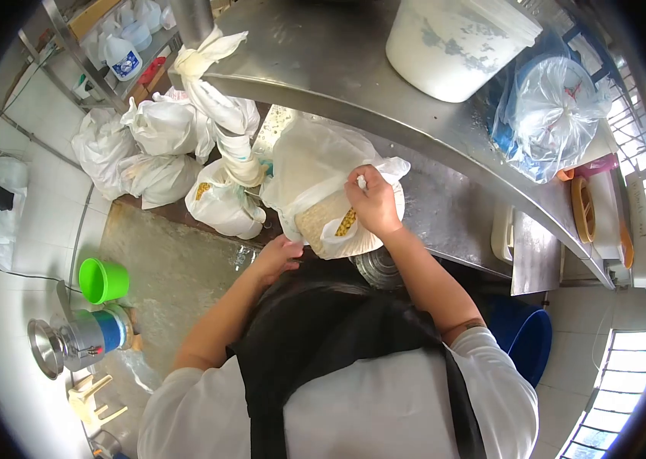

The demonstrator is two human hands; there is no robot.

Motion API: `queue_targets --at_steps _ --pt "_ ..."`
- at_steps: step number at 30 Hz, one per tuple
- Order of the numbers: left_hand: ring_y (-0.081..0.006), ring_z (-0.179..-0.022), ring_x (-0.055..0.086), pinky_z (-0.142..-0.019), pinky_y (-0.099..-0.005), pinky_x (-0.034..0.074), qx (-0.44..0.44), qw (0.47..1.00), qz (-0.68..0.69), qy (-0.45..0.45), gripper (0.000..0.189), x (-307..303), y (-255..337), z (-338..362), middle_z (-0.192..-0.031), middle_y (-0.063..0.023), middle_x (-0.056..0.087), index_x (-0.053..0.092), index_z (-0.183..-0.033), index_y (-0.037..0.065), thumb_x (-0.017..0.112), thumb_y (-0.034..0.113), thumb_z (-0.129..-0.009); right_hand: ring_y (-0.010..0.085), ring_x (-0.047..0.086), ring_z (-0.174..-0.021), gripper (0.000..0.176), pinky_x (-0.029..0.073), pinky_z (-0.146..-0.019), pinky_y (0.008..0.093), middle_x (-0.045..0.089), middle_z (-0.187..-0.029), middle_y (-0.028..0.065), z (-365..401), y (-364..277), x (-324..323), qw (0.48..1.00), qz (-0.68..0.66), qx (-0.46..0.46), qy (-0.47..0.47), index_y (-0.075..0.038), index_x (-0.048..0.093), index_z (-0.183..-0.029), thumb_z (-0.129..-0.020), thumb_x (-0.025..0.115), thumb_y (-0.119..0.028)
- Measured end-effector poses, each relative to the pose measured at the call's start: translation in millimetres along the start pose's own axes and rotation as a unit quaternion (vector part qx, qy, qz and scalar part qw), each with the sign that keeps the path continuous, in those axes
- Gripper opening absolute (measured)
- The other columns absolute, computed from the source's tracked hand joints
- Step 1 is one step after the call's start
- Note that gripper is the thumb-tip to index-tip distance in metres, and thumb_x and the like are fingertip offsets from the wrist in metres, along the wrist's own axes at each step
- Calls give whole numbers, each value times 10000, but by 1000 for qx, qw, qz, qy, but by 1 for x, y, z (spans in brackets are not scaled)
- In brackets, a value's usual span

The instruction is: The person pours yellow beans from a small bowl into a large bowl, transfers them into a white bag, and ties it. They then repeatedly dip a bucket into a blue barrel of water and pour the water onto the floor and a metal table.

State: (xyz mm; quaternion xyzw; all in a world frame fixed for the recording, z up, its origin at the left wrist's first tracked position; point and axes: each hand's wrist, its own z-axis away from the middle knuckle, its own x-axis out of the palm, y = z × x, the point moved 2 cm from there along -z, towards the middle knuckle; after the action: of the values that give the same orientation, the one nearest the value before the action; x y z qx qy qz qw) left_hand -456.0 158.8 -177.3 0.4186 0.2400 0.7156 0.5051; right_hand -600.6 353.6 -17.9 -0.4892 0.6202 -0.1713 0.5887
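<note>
A large white plastic bag lies open on the metal counter in front of me. Inside it is pale, beige material, and beside that a smaller white bag shows yellow pieces. My right hand is closed on a gathered bit of white plastic above the yellow pieces. At the bag's lower left edge is my left hand, its fingers curled together at the white plastic. A round pale rim shows under the bag.
Several tied white bags stand at the left, one showing yellow contents. Above the counter runs a metal shelf with a white bucket and a plastic-covered tub. A green bucket is on the floor; a blue barrel stands right.
</note>
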Motion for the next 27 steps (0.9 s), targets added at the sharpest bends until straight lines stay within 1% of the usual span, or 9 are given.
queue_targets --at_steps 4,7,12,16,20,22,23,25,27 --pt "-211 -1026 639 -921 -384 508 38 998 39 -43 480 3 -2 -14 -1212 -27 673 626 -1290 114 708 367 -890 141 524 -607 86 431 -578 307 564 -684 36 5 -3 1 992 -64 60 89 -73 615 -953 -874 649 -76" --pt "-192 -1101 644 -988 -363 492 106 882 -413 -202 394 -11 -9 7 -1203 -80 711 637 -1326 70 638 224 -963 138 507 -620 123 425 -596 293 567 -738 15 -11 -3 -17 953 -189 153 181 -69 606 -936 -832 646 -16" --pt "-154 -1016 646 -861 -328 509 141 980 140 -16 264 -11 45 31 -1167 -36 697 640 -1226 60 578 166 -993 151 472 -623 149 389 -582 297 549 -761 22 -42 3 -57 747 -508 304 301 -88 573 -901 -811 650 3" --pt "-188 -1036 661 -851 -349 530 33 983 -133 -119 310 25 43 62 -1215 -48 682 581 -1304 85 535 198 -1019 220 641 -1010 231 527 -918 387 674 -1119 52 -63 -63 -73 659 -684 173 262 -91 628 -1174 -976 607 -208" --pt "-226 -983 661 -853 -398 538 125 974 162 -102 315 16 79 76 -1199 -110 672 602 -1296 46 545 166 -1011 234 571 -1249 338 475 -1076 417 637 -1297 80 -62 -81 -81 699 -649 126 273 -80 603 -1261 -1017 567 -311" --pt "-236 -936 667 -804 -391 552 132 976 159 -70 289 37 103 71 -1175 -140 667 618 -1255 19 538 166 -1020 218 567 -1205 343 488 -1027 409 625 -1255 76 -58 -74 -72 689 -646 96 314 -76 567 -1292 -1017 580 -281" --pt "-236 -956 671 -831 -395 553 346 936 -37 -46 284 46 132 73 -1154 -138 672 615 -1232 -1 539 175 -1023 218 567 -1205 343 488 -1027 409 625 -1255 76 -53 -72 -64 688 -646 94 317 -76 567 -1292 -1017 580 -281" --pt "-228 -968 674 -853 -397 551 423 896 -59 -122 272 87 182 70 -1106 -125 681 615 -1190 -16 550 191 -1026 216 571 -1124 350 507 -963 415 614 -1172 69 -29 -73 -45 774 -501 152 354 -77 532 -1321 -1013 598 -231" --pt "-209 -936 670 -828 -395 545 246 943 95 -204 237 132 186 53 -1025 -84 685 627 -1123 8 580 217 -1022 192 584 -1000 289 525 -867 383 598 -1087 95 9 -62 -30 767 -504 234 322 -67 519 -1259 -999 611 -153"
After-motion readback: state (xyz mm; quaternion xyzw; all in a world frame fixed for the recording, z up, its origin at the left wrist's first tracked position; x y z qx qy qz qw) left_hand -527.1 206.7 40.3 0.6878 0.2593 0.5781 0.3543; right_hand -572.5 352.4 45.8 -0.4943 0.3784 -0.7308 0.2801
